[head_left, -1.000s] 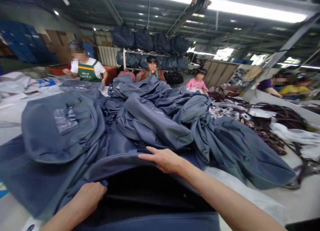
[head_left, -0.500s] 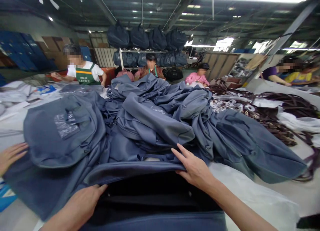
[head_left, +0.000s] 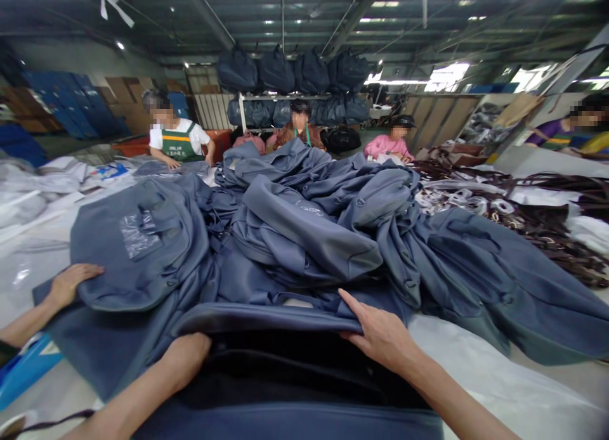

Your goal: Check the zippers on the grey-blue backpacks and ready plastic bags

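Note:
A blue-grey bag (head_left: pixel 285 421) lies open in front of me, its dark inside showing. My right hand (head_left: pixel 383 332) pinches the far rim of the opening, thumb below it and fingers stretched over the top. At the left end of the opening, my left hand (head_left: pixel 188 364) is closed on the bag's edge, its fingertips hidden in the dark. Just beyond the rim lies a heap of the same blue-grey bags (head_left: pixel 304 231). A bag with a clear plastic-covered patch (head_left: pixel 140 237) rests at the left of the heap.
Another person's hand (head_left: pixel 73 284) touches the left bag. White sheeting (head_left: pixel 461 357) lies at my right. Dark straps (head_left: pixel 537 224) are piled farther right. Several people work across the table, one in a green apron (head_left: pixel 183 145). Finished-looking bags (head_left: pixel 273 72) hang on a rack behind.
The view has swung slightly left. My left hand's fingers have gone deeper into the opening; the right keeps its hold on the rim. The other person's hand has come farther over the left bag.

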The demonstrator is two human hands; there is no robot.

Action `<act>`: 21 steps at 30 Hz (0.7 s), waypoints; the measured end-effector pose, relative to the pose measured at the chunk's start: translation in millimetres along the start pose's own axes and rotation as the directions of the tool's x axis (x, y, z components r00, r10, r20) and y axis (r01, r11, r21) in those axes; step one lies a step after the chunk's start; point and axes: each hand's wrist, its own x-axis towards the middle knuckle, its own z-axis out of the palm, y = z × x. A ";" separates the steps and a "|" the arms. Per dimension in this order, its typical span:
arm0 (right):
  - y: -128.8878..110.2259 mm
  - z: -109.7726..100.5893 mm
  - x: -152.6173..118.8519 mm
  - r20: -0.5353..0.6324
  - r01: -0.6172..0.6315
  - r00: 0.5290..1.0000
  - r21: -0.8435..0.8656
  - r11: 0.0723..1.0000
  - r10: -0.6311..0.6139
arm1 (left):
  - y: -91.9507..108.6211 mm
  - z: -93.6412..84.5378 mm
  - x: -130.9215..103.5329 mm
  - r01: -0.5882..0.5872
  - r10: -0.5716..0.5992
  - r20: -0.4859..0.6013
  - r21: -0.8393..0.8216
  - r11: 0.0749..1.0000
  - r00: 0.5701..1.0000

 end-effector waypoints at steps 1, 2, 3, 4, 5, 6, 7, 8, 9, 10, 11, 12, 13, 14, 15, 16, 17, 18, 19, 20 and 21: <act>1.0 1.6 1.6 -0.008 0.004 1.000 -0.002 1.000 -0.004 | 2.3 -2.8 1.6 0.014 -0.014 0.010 -0.020 1.000 1.000; 2.2 3.2 3.1 -0.017 0.008 1.000 -0.006 1.000 -0.008 | 5.7 -4.5 3.3 0.031 -0.031 0.020 -0.036 0.999 0.999; 3.4 5.0 4.4 -0.025 0.011 1.000 -0.010 1.000 -0.012 | 9.9 -5.3 4.9 0.050 -0.049 0.030 -0.050 0.997 0.998; 4.7 6.8 5.4 -0.032 0.015 0.999 -0.015 1.000 -0.015 | 14.4 -5.6 6.4 0.070 -0.067 0.040 -0.063 0.996 0.997; 6.1 8.5 6.2 -0.037 0.019 0.999 -0.021 1.000 -0.020 | 18.7 -6.0 7.2 0.089 -0.085 0.052 -0.076 0.993 0.995; 7.6 10.0 6.9 -0.042 0.025 0.999 -0.025 0.999 -0.026 | 22.1 -7.2 6.9 0.103 -0.097 0.063 -0.088 0.991 0.993; 9.0 11.3 7.5 -0.045 0.029 0.998 -0.030 0.999 -0.031 | 24.3 -9.9 4.9 0.107 -0.101 0.069 -0.095 0.990 0.993; 10.3 12.3 8.4 -0.048 0.034 0.998 -0.034 0.999 -0.036 | 24.8 -14.4 0.8 0.096 -0.088 0.073 -0.119 0.988 0.993; 11.5 13.0 9.7 -0.051 0.038 0.998 -0.037 0.999 -0.040 | 23.8 -20.7 -5.7 0.070 -0.057 0.077 -0.179 0.981 0.995; 12.4 13.4 11.7 -0.054 0.037 0.998 -0.038 0.999 -0.039 | 21.1 -28.5 -14.4 0.035 -0.014 0.076 -0.286 0.958 0.997; 13.0 13.6 14.4 -0.053 0.033 0.998 -0.038 0.999 -0.035 | 17.3 -37.1 -24.9 -0.003 0.032 0.060 -0.434 0.901 0.998; 13.2 13.8 17.8 -0.047 0.030 0.998 -0.037 0.999 -0.031 | 12.5 -46.0 -36.5 -0.043 0.064 0.013 -0.605 0.795 0.998; 13.2 13.9 21.9 -0.041 0.026 0.999 -0.040 0.999 -0.028 | 7.5 -54.5 -48.2 -0.084 0.070 -0.051 -0.762 0.642 0.996; 13.2 14.2 26.5 -0.034 0.024 0.999 -0.045 0.999 -0.025 | 2.6 -62.1 -59.2 -0.122 0.055 -0.109 -0.874 0.471 0.993; 13.3 14.6 31.3 -0.029 0.022 0.999 -0.054 0.998 -0.023 | -1.6 -68.3 -68.7 -0.149 0.038 -0.144 -0.935 0.322 0.989; 13.5 15.3 36.0 -0.026 0.022 0.999 -0.062 0.998 -0.023 | -4.6 -73.0 -76.1 -0.161 0.039 -0.156 -0.965 0.209 0.987; 14.1 16.0 40.3 -0.026 0.023 0.999 -0.068 0.997 -0.025 | -6.0 -75.9 -81.0 -0.153 0.066 -0.144 -0.978 0.144 0.987; 14.8 16.8 44.2 -0.026 0.025 0.999 -0.071 0.997 -0.026 | -5.9 -76.9 -83.5 -0.127 0.114 -0.112 -0.982 0.139 0.987; 15.7 17.5 47.4 -0.023 0.029 0.999 -0.071 0.997 -0.030 | -4.1 -75.8 -83.7 -0.093 0.164 -0.060 -0.975 0.200 0.985; 16.5 18.1 49.8 -0.019 0.035 0.999 -0.069 0.997 -0.036 | -1.0 -72.7 -81.9 -0.058 0.197 0.006 -0.946 0.318 0.980; 17.1 18.4 51.6 -0.017 0.040 0.999 -0.066 0.997 -0.042 | 3.0 -67.4 -78.7 -0.024 0.204 0.084 -0.880 0.475 0.975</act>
